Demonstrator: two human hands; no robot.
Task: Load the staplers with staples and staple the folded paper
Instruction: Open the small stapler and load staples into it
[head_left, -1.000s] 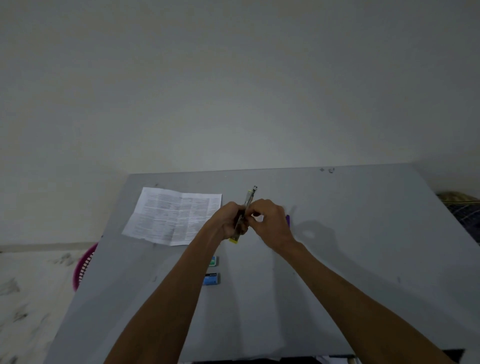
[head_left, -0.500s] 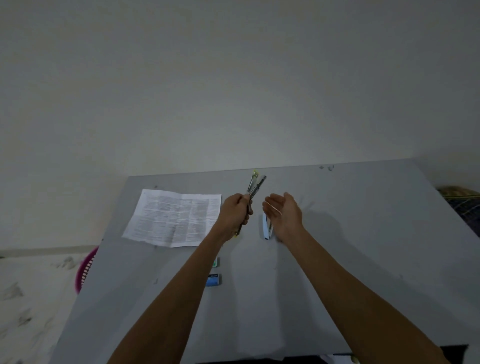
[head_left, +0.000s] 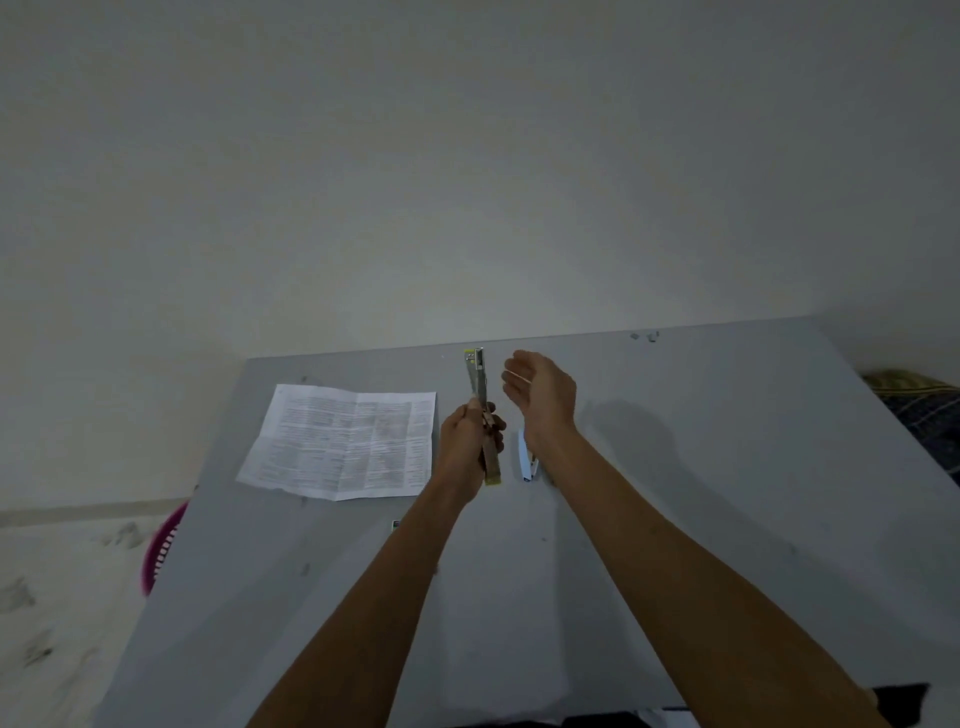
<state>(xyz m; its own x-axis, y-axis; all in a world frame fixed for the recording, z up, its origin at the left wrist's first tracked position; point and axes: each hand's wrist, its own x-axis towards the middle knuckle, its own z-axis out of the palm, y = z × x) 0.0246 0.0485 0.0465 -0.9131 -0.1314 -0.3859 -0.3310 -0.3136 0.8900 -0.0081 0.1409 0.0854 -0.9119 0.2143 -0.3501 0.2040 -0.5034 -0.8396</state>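
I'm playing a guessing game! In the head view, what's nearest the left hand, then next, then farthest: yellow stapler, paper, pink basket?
1. yellow stapler: gripped in the left hand.
2. paper: flat on the table, just left of that hand.
3. pink basket: past the table's left edge, lower down.

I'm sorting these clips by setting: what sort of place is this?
Probably a home or office room: a grey table against a bare wall, with a printed sheet and a pale blue stapler on it.
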